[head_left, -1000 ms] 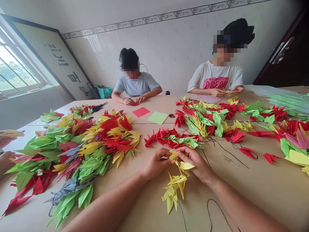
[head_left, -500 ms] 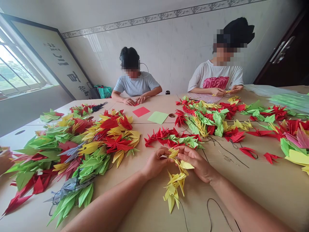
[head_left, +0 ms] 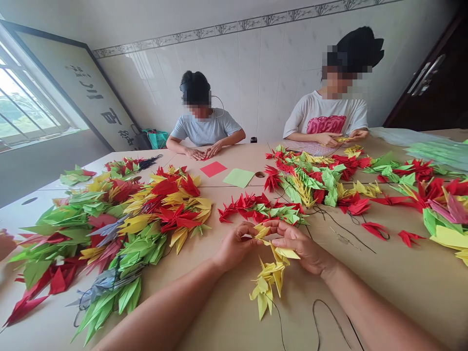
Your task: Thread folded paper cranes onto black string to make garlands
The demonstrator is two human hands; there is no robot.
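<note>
Both hands meet just below the middle of the view, over the table (head_left: 204, 312). My left hand (head_left: 237, 246) is closed, its thumb and fingers pinching the top of a string of yellow paper cranes (head_left: 269, 280). My right hand (head_left: 298, 246) pinches the same string from the other side, thumb toward the left hand. Below the fingers several folded yellow cranes hang in a cluster, points outward. From the cluster's lower end a dark thread (head_left: 280, 321) trails to the near edge. Just beyond my hands lies a string of red and green paper cranes (head_left: 261, 207).
A large pile of coloured paper cranes (head_left: 120, 219) spreads over the left. More crane strings (head_left: 310, 175) lie at the right, beside a needle (head_left: 343, 239) and loose red cranes (head_left: 409, 238). Red paper (head_left: 213, 169) and green paper (head_left: 239, 178) lie before two people seated opposite.
The hanging yellow cranes have swung slightly right and up, and my right thumb has shifted a little on them. Both hands keep their pinch in nearly the same place.
</note>
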